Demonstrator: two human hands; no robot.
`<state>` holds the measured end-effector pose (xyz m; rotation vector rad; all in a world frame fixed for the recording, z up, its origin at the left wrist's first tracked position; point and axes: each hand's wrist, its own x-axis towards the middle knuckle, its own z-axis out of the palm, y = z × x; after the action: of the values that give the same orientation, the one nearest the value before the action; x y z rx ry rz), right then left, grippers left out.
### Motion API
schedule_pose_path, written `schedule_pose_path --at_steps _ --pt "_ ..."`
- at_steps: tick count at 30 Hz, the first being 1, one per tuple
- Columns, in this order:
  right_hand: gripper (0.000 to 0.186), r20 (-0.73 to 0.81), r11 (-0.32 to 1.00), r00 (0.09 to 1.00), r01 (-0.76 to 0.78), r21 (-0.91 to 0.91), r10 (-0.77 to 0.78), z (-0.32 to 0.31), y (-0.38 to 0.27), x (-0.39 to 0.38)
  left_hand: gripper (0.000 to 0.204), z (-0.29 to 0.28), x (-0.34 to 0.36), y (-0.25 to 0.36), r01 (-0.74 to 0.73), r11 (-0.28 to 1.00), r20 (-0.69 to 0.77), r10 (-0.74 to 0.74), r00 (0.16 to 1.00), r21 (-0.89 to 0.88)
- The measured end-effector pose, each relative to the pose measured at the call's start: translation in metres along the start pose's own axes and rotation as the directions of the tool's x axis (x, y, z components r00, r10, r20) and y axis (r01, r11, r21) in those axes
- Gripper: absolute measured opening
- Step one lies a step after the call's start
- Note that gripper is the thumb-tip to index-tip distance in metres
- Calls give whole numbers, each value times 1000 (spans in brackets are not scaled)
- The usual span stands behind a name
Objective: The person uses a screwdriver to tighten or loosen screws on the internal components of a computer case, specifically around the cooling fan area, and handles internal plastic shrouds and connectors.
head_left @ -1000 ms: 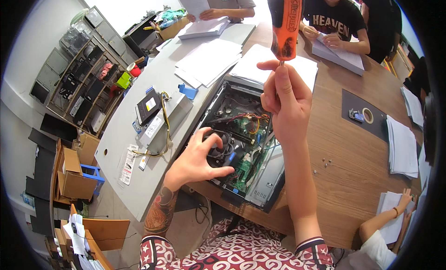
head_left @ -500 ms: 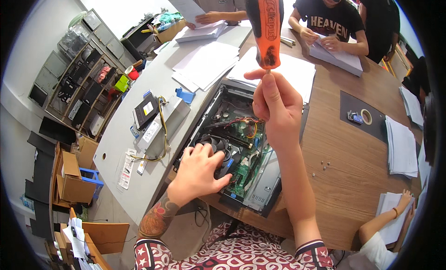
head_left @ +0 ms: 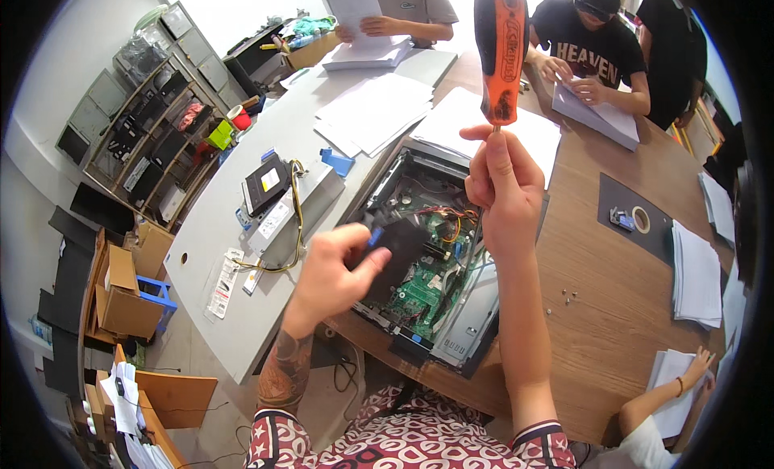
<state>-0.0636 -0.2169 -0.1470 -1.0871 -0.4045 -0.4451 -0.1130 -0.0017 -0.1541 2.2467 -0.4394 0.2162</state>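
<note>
My left hand grips a black cooling fan by its edge and holds it tilted over the open desktop computer case. The fan is smeared by motion and hides part of the inside. Below it shows the green motherboard, with red and yellow wires near the middle of the case. My right hand is raised over the case's right side, pinching the shaft of an orange and black screwdriver. Its handle points up; its tip is hidden behind the hand.
Left of the case lie a black optical drive, a metal power supply with cables and a blue plastic part. Several small screws are scattered on the wooden table. Other people handle paper stacks around it.
My left hand has closed on the fan and tilted it up out of its place in the case. The right hand still holds the screwdriver; the whole view has shifted slightly.
</note>
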Motion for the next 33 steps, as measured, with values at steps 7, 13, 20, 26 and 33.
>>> schedule_pose_path --at_steps 7,13,20,26,33 --pt "34 -3 999 999 -45 14 45 3 2 1 43 -25 9 -14 154 946 -78 -183 980 -285" --pt "33 -37 999 999 -35 39 36 -4 -1 1 42 -25 17 -10 131 969 -68 -148 987 -211" --pt "32 -40 999 999 -21 47 23 -1 -1 1 27 -44 36 -13 224 904 20 -233 972 -364" --pt "32 -21 999 1000 4 47 -3 0 0 4 23 -55 32 -13 86 983 -60 -97 993 -164" --pt "34 -17 998 999 31 63 -30 2 0 5 20 -50 30 -9 71 994 -30 -74 997 -84"
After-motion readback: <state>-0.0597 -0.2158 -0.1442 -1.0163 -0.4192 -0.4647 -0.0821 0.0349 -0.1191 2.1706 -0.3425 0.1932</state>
